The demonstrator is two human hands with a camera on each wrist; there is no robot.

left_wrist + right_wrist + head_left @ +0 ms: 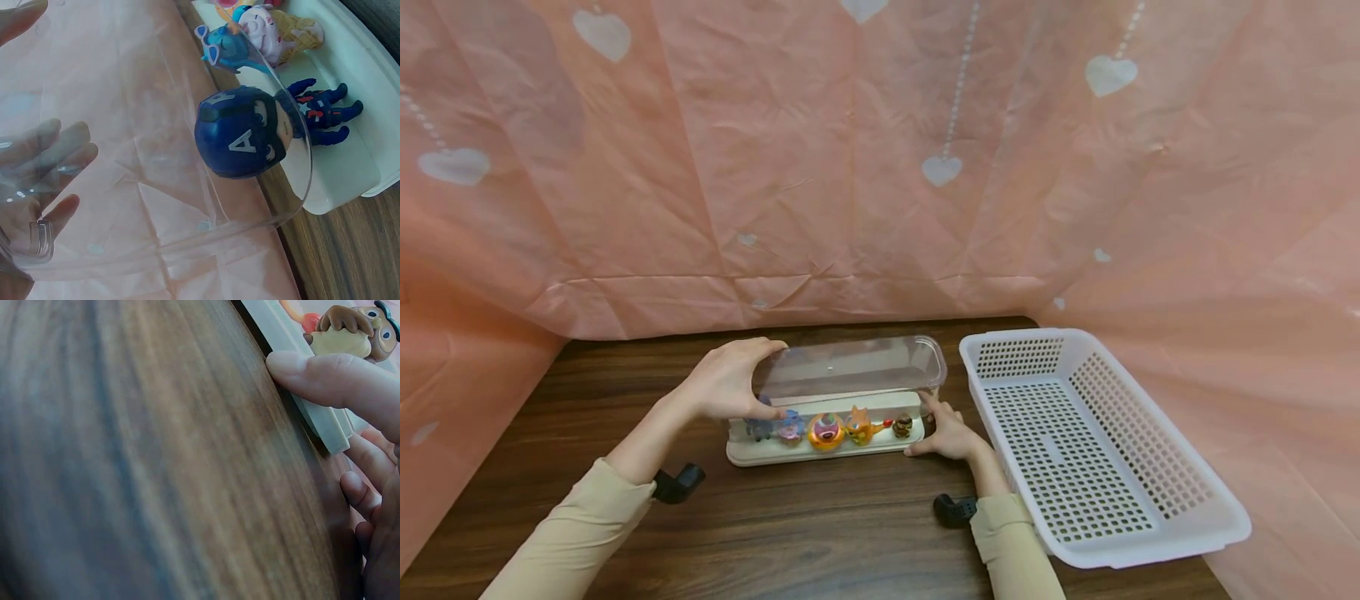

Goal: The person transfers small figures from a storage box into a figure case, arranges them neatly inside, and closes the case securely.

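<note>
My left hand point(730, 382) grips the clear plastic cover point(857, 360) at its left end, thumb in front and fingers behind. The cover is raised and tilted over a long white base point(756, 458). My right hand point(952, 433) holds the base's right end, its thumb on the front edge point(289, 362). Several small toy figures stand in a row on the base: a dark blue masked figure point(234, 134) with an "A" at the left, an ice-cream figure point(269, 31), a round orange one point(826, 432), an orange spiky one point(861, 425) and a brown owl point(902, 426) at the right.
A white perforated plastic basket point(1150, 450) stands on the right side of the dark wooden table point(820, 533), close to my right forearm. Behind the table hangs a pink curtain point(850, 208) with white hearts.
</note>
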